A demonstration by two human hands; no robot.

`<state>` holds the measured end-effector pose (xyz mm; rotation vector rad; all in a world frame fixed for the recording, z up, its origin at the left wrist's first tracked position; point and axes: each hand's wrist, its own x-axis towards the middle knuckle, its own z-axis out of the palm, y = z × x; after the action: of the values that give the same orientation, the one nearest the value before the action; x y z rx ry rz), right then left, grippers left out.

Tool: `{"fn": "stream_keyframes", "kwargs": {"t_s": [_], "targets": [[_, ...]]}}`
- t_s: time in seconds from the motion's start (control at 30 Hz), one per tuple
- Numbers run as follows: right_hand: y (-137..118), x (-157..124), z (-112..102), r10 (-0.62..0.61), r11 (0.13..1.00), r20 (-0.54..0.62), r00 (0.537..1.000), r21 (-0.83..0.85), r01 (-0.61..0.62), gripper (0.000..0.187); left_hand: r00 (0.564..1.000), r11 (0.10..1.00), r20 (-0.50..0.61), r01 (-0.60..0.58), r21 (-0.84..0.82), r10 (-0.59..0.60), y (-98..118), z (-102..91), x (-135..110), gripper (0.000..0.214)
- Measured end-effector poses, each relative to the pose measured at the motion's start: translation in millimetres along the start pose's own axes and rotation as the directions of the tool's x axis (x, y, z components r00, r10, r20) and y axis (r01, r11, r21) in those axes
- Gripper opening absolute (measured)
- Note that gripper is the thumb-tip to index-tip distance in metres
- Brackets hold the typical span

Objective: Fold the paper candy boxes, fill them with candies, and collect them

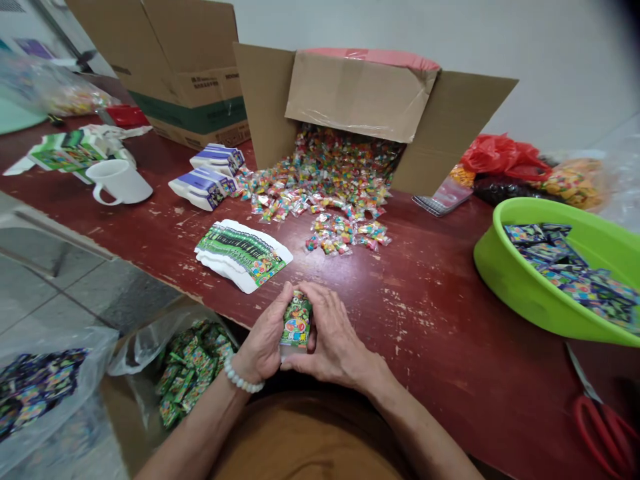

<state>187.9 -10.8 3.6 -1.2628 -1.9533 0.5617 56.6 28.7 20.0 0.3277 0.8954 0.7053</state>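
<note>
A small green printed candy box (296, 323) is held between my two hands, near the table's front edge. My left hand (266, 333), with a pale bead bracelet at the wrist, is closed on its left side. My right hand (337, 337) wraps its right side, with the thumb near the lower end. Just beyond lies a fanned stack of flat green cartons (240, 253). Small clear packets of colourful candy (335, 233) spill towards me from a cardboard box (360, 93) lying open on its side.
A green basin (485, 260) of dark packets and red-handled scissors (600, 420) are at the right. A white mug (120, 181) and purple cartons (205, 187) stand left. Below the table edge, a lined box holds green candy boxes (195, 367), beside a bag of dark packets (40, 387).
</note>
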Motion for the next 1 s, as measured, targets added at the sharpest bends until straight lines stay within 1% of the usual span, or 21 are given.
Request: {"fn": "stream_keyframes", "kwargs": {"t_s": [0.13, 0.2, 0.23, 0.3, 0.37, 0.4, 0.43, 0.47, 0.5, 0.53, 0.57, 0.6, 0.63, 0.67, 0.73, 0.8, 0.83, 0.9, 0.93, 0.97, 1.0], "targets": [[2, 2, 2, 0.011, 1.000, -0.037, 0.999, -0.015, -0.012, 0.090, 0.999, 0.998, -0.008, -0.042, -0.037, 0.042, -4, -4.5, 1, 0.032], [1, 3, -1, 0.001, 0.999, -0.024, 1.000, 0.033, -0.001, 0.090, 0.996, 0.997, 0.032, -0.078, -0.002, 0.078, -6, -11.9, 3, 0.029], [1, 3, -3, -0.009, 0.997, 0.007, 1.000, 0.074, 0.008, 0.091, 0.992, 0.994, 0.076, -0.104, 0.044, 0.101, -5, -16.6, 3, 0.030], [4, 5, -10, -0.039, 0.983, 0.132, 0.990, 0.184, 0.015, 0.092, 0.975, 0.974, 0.187, -0.153, 0.166, 0.121, -2, -26.8, 3, 0.039], [17, 10, -20, -0.055, 0.958, 0.242, 0.969, 0.285, -0.017, 0.089, 0.967, 0.947, 0.239, -0.158, 0.280, 0.091, 2, -37.1, 0, 0.047], [28, 15, -27, -0.037, 0.951, 0.257, 0.966, 0.307, -0.045, 0.083, 0.972, 0.935, 0.227, -0.140, 0.326, 0.066, 3, -42.0, -2, 0.050], [42, 20, -35, 0.010, 0.950, 0.199, 0.980, 0.304, -0.071, 0.076, 0.978, 0.924, 0.203, -0.112, 0.365, 0.038, 4, -46.8, -5, 0.052], [58, 26, -44, 0.098, 0.965, 0.084, 0.992, 0.236, -0.116, 0.064, 0.984, 0.913, 0.177, -0.081, 0.399, 0.010, 4, -51.6, -9, 0.053], [77, 33, -54, 0.183, 0.976, -0.053, 0.982, 0.128, -0.175, 0.051, 0.988, 0.900, 0.156, -0.058, 0.431, -0.012, 3, -56.3, -13, 0.053], [96, 39, -64, 0.242, 0.969, -0.190, 0.951, -0.001, -0.247, 0.041, 0.989, 0.887, 0.147, -0.046, 0.459, -0.025, 2, -61.2, -17, 0.052], [115, 45, -74, 0.267, 0.939, -0.305, 0.914, -0.131, -0.319, 0.037, 0.988, 0.875, 0.149, -0.048, 0.481, -0.028, 1, -66.4, -20, 0.050], [132, 50, -83, 0.281, 0.887, -0.378, 0.882, -0.249, -0.390, 0.039, 0.987, 0.863, 0.158, -0.058, 0.502, -0.026, 1, -72.0, -24, 0.047], [147, 53, -90, 0.305, 0.821, -0.419, 0.855, -0.339, -0.459, 0.044, 0.986, 0.848, 0.166, -0.068, 0.526, -0.023, 2, -78.0, -27, 0.045], [160, 55, -95, 0.343, 0.757, -0.417, 0.842, -0.408, -0.510, 0.050, 0.985, 0.827, 0.169, -0.078, 0.557, -0.021, 5, -84.5, -29, 0.043], [175, 55, -99, 0.399, 0.694, -0.317, 0.860, -0.509, -0.509, 0.056, 0.985, 0.758, 0.170, -0.081, 0.647, -0.039, 15, -98.6, -33, 0.045], [178, 52, -95, 0.402, 0.700, -0.220, 0.889, -0.552, -0.453, 0.049, 0.976, 0.641, 0.175, -0.050, 0.766, -0.132, 27, -112.7, -37, 0.055], [177, 50, -91, 0.384, 0.713, -0.202, 0.901, -0.556, -0.428, 0.042, 0.963, 0.562, 0.175, -0.030, 0.827, -0.206, 33, -119.0, -39, 0.058], [170, 43, -80, 0.345, 0.731, -0.215, 0.914, -0.549, -0.405, 0.031, 0.927, 0.404, 0.165, -0.017, 0.915, -0.335, 41, -128.1, -42, 0.055], [165, 40, -75, 0.332, 0.737, -0.220, 0.917, -0.546, -0.397, 0.027, 0.909, 0.348, 0.167, -0.026, 0.937, -0.381, 43, -130.5, -42, 0.049], [160, 35, -70, 0.319, 0.748, -0.211, 0.924, -0.543, -0.382, 0.024, 0.895, 0.331, 0.183, -0.042, 0.943, -0.408, 45, -131.4, -43, 0.043], [155, 31, -64, 0.300, 0.764, -0.191, 0.935, -0.538, -0.356, 0.021, 0.883, 0.357, 0.217, -0.061, 0.932, -0.417, 45, -130.5, -42, 0.040]]}}
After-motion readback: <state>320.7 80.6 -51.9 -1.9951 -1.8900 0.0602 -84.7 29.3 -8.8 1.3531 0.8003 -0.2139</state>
